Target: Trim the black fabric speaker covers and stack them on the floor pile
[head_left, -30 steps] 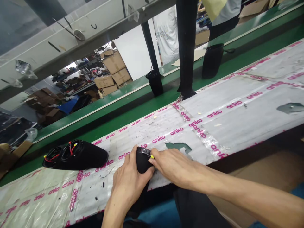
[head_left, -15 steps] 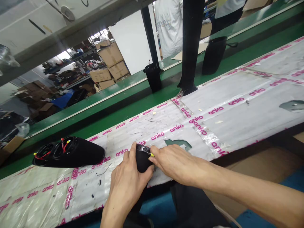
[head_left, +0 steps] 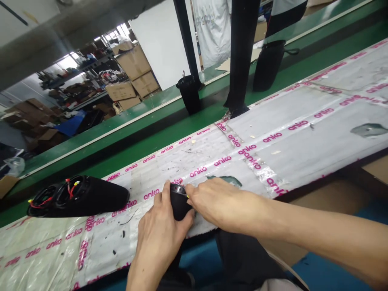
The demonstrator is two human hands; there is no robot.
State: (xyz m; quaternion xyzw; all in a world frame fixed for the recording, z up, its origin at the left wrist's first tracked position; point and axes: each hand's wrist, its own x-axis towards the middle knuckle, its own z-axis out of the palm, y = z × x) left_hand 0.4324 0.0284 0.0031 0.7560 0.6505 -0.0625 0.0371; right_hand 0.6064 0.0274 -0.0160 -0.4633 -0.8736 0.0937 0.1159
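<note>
A black fabric-covered speaker housing (head_left: 180,208) stands near the bench's front edge, its open top showing a black plastic rim. My left hand (head_left: 160,226) wraps round its left side, thumb across the front. Pressed together at the right of the rim are the fingers of my right hand (head_left: 212,200). A small yellow piece (head_left: 188,197) peeks out at those fingertips; the rest of it is hidden. To the left, two similar black housings (head_left: 103,198) lie side by side, red wires with pale connectors (head_left: 72,186) sticking out of their open ends.
White sheeting with pink print (head_left: 194,155) covers the bench. Behind runs a green conveyor (head_left: 136,139), carrying a small black housing (head_left: 189,95) and a looped black one (head_left: 268,66). A black post (head_left: 241,56) rises at the bench's back edge. People stand beyond.
The view has shifted slightly, so the bench things appear a little further left. Both hands stay at the housing; my right fingers now cover more of the yellow piece.
</note>
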